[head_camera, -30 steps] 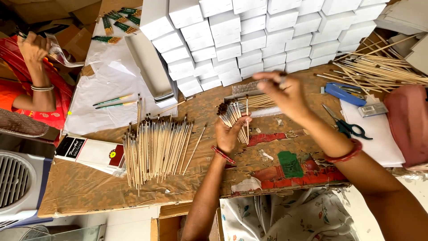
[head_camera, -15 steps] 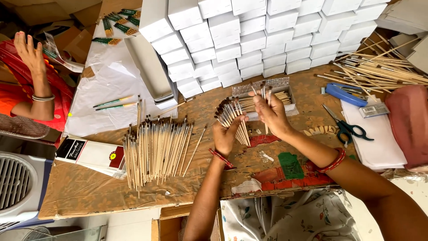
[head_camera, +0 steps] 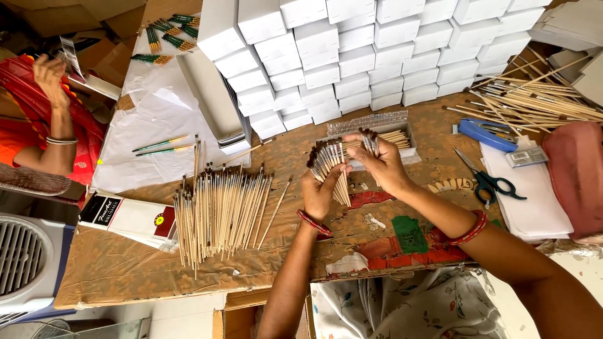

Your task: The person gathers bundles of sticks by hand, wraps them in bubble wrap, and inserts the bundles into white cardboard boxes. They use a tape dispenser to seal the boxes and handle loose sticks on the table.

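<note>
My left hand (head_camera: 323, 194) grips a fanned bundle of thin wooden paintbrushes (head_camera: 328, 161), bristle ends up and away from me. My right hand (head_camera: 383, 164) pinches a few more brushes (head_camera: 370, 142) and holds them just right of that bundle, nearly touching it. Both hands hover over the brown paper-covered table (head_camera: 125, 270). Behind my right hand sits a small clear tray of brushes (head_camera: 399, 137). A large loose pile of the same brushes (head_camera: 220, 210) lies to the left of my left hand.
Rows of small white boxes (head_camera: 352, 56) fill the back. Long bare sticks (head_camera: 540, 103) lie at right, beside a blue stapler (head_camera: 487, 133), scissors (head_camera: 490, 182) and a pink cloth (head_camera: 578, 176). Another person's arm (head_camera: 56, 132) is at far left, near green-handled brushes (head_camera: 166, 34).
My right hand came back from the sticks at the right and down to the bundle, carrying a few brushes. The other person's raised hand shifted slightly.
</note>
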